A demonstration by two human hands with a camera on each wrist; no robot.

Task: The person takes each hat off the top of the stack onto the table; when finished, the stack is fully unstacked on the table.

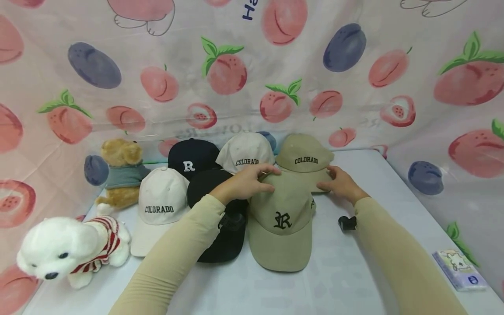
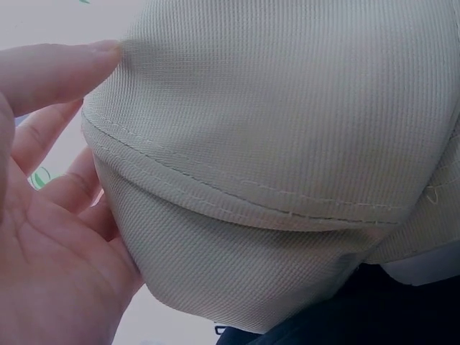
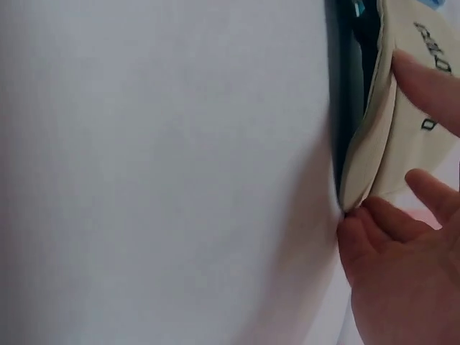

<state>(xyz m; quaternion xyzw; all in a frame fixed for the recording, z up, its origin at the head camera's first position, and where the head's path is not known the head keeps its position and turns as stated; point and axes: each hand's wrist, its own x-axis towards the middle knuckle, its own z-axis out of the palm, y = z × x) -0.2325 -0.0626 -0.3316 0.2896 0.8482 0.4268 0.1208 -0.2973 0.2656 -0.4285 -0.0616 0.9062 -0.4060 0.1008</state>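
My left hand holds the crown of a khaki baseball cap with a black gothic R. In the left wrist view its thumb lies at the edge of the khaki crown, with the other fingers partly hidden behind. Behind that cap sits a khaki COLORADO cap. My right hand grips the right edge of its brim. The right wrist view has the thumb on the brim and curled fingers at its edge.
To the left are a black cap, a white COLORADO cap, a navy R cap and another white cap. A white plush dog and brown teddy bear sit far left. A tissue pack lies right.
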